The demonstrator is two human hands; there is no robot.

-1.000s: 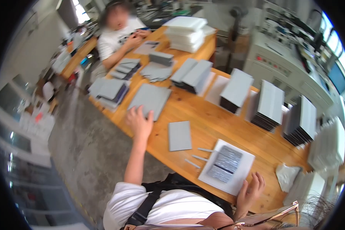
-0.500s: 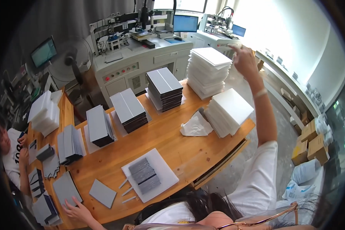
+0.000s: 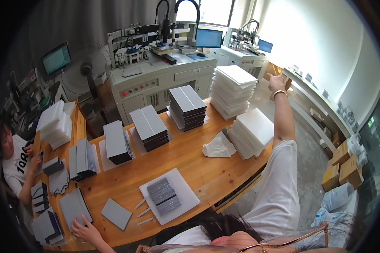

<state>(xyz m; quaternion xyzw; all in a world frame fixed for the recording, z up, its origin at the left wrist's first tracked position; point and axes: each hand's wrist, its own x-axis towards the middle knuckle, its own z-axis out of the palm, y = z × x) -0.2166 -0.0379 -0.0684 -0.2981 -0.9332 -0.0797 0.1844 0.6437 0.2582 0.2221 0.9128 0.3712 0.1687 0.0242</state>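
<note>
While the left hand (image 3: 86, 230) is pressing flat, fingers spread, holding nothing, on a flat grey card sheet (image 3: 73, 206) at the near left of the wooden counter (image 3: 207, 168), the right hand (image 3: 277, 83) is stretching out far right, grip empty with one finger extended, just beside the tall stack of white sheets (image 3: 232, 90). Another grey rectangular card (image 3: 116, 213) is lying just right of the left hand.

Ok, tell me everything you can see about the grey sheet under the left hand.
The grey sheet is a flat, matte rectangle that looks like stiff card. It lies flat at the near left end of the wooden table, apparently on top of a thin pile of the same sheets. The left hand rests on its near edge, fingers spread. A separate grey sheet lies just to its right.
</note>
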